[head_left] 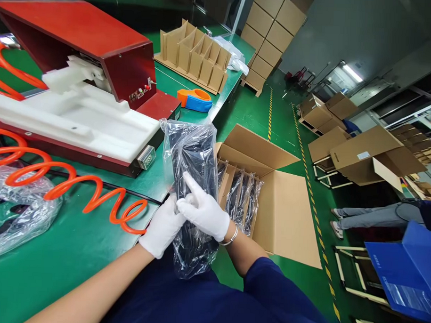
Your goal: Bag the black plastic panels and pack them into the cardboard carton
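Navy shirt [196, 309] cropped; left hand [163, 227] grips bagged black item [199, 154], right hand [207, 213] hold unclear.

The green-topped bench [24, 279] carries a red machine [128, 78] with a white plastic fixture [97, 115]. Beyond it are a cardboard divider [192, 57] with upright partitions, crumpled white plastic [235, 54] and an orange-and-blue ring-shaped item [198, 102]. Nearer, a clear plastic bag [33, 221] lies beneath a coiled orange hose [59, 193], with a black cable [140, 194] near the edge.
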Demonstrator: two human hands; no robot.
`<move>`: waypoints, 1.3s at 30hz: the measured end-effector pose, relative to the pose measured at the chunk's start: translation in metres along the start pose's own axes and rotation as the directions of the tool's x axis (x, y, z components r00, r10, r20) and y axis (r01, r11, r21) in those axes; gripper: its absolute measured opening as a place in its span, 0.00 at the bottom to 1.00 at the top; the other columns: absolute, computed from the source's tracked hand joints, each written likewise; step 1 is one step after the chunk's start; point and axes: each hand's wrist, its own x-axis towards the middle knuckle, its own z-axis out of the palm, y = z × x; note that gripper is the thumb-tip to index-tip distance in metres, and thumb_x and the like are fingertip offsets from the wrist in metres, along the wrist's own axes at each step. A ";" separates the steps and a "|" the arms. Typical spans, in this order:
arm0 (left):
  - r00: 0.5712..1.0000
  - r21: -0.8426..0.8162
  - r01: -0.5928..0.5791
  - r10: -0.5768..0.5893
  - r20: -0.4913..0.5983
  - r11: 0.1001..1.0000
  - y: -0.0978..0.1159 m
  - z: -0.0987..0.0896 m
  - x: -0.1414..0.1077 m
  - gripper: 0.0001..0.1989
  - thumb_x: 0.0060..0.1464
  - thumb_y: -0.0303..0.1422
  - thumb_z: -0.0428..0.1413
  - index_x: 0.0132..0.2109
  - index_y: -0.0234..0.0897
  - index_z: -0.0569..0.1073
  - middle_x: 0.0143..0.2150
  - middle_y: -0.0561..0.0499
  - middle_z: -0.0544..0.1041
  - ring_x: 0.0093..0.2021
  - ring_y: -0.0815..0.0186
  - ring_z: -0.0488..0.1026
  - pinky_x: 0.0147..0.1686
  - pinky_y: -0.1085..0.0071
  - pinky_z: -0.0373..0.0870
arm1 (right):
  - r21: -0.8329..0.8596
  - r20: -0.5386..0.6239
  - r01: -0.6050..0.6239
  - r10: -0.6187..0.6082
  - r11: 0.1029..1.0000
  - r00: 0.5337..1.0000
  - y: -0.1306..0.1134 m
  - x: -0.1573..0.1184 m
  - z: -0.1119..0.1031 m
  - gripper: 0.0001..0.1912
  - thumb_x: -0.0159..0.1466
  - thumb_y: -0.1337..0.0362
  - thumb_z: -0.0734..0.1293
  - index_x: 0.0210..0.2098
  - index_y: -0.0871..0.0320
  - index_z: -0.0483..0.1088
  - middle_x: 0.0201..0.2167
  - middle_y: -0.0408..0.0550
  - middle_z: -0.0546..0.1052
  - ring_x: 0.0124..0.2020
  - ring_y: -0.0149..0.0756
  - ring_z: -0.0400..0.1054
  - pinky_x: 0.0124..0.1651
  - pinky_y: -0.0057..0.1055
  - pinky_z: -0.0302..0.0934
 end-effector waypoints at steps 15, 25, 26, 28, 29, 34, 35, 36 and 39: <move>0.995 -0.063 0.096 -0.094 0.024 0.993 0.007 -0.001 -0.004 0.22 0.50 0.46 0.59 0.48 0.39 0.70 0.46 0.44 0.80 0.49 0.51 0.78 0.57 0.50 0.73 | -0.031 -0.004 -0.042 0.041 0.999 0.999 0.012 -0.041 -0.006 0.39 0.66 0.56 0.66 0.73 0.62 0.55 0.23 0.36 0.69 0.24 0.28 0.62 0.32 0.28 0.63; 0.997 -0.124 0.072 -0.072 0.005 0.990 0.017 0.000 -0.005 0.27 0.51 0.49 0.59 0.53 0.38 0.69 0.53 0.42 0.80 0.55 0.51 0.77 0.62 0.52 0.71 | -0.022 -0.193 0.136 -0.138 0.990 0.972 0.007 -0.039 -0.022 0.36 0.67 0.53 0.65 0.71 0.59 0.59 0.24 0.36 0.69 0.24 0.27 0.62 0.33 0.27 0.64; 0.997 -0.124 0.074 -0.074 0.006 0.989 0.017 0.000 -0.006 0.28 0.51 0.49 0.59 0.54 0.39 0.68 0.53 0.42 0.80 0.56 0.51 0.76 0.62 0.52 0.71 | -0.057 -0.157 0.131 -0.139 0.990 0.978 0.007 -0.039 -0.021 0.37 0.67 0.53 0.65 0.72 0.58 0.58 0.25 0.36 0.69 0.24 0.26 0.62 0.33 0.26 0.64; 0.997 -0.122 0.077 -0.078 0.000 0.990 0.017 0.001 -0.006 0.28 0.50 0.49 0.59 0.54 0.39 0.68 0.54 0.42 0.80 0.56 0.51 0.76 0.62 0.52 0.71 | -0.106 -0.118 0.150 -0.163 0.983 0.980 0.007 -0.039 -0.019 0.38 0.67 0.53 0.65 0.72 0.57 0.56 0.26 0.36 0.70 0.24 0.27 0.63 0.32 0.26 0.65; 0.997 -0.120 0.079 -0.080 -0.005 0.990 0.017 0.001 -0.006 0.27 0.50 0.49 0.59 0.54 0.39 0.68 0.54 0.42 0.79 0.56 0.50 0.76 0.62 0.51 0.71 | -0.124 -0.148 0.174 -0.192 0.977 0.970 0.006 -0.039 -0.019 0.36 0.67 0.53 0.65 0.72 0.56 0.58 0.26 0.37 0.70 0.25 0.27 0.63 0.33 0.26 0.65; 0.997 -0.103 0.063 -0.068 -0.047 0.993 0.016 -0.001 -0.005 0.27 0.51 0.51 0.59 0.52 0.40 0.69 0.55 0.42 0.79 0.57 0.49 0.75 0.65 0.49 0.67 | -0.280 -0.474 0.156 -0.278 0.947 0.836 0.010 -0.033 -0.037 0.31 0.65 0.55 0.67 0.66 0.57 0.66 0.50 0.52 0.77 0.47 0.36 0.73 0.53 0.34 0.71; 0.997 -0.098 0.055 -0.061 -0.053 0.994 0.016 -0.002 -0.005 0.27 0.51 0.51 0.59 0.52 0.40 0.69 0.56 0.42 0.79 0.58 0.49 0.75 0.66 0.49 0.66 | -0.274 -0.409 0.120 -0.228 0.954 0.884 0.016 -0.032 -0.041 0.33 0.63 0.56 0.69 0.66 0.57 0.65 0.54 0.53 0.76 0.51 0.38 0.73 0.57 0.36 0.70; 0.997 -0.094 0.048 -0.054 -0.061 0.994 0.016 -0.003 -0.004 0.27 0.51 0.51 0.59 0.52 0.39 0.69 0.56 0.41 0.79 0.58 0.49 0.74 0.67 0.49 0.65 | -0.250 -0.305 0.081 -0.158 0.965 0.939 0.024 -0.030 -0.043 0.34 0.62 0.55 0.71 0.65 0.57 0.66 0.54 0.53 0.77 0.53 0.39 0.73 0.59 0.38 0.69; 0.997 -0.097 0.052 -0.057 -0.048 0.994 0.016 -0.004 -0.002 0.29 0.51 0.51 0.60 0.53 0.37 0.70 0.57 0.41 0.78 0.60 0.48 0.73 0.68 0.49 0.64 | -0.117 -0.124 -0.011 -0.004 0.993 0.992 0.056 -0.028 -0.041 0.26 0.62 0.54 0.70 0.57 0.58 0.71 0.49 0.50 0.81 0.51 0.39 0.76 0.60 0.40 0.69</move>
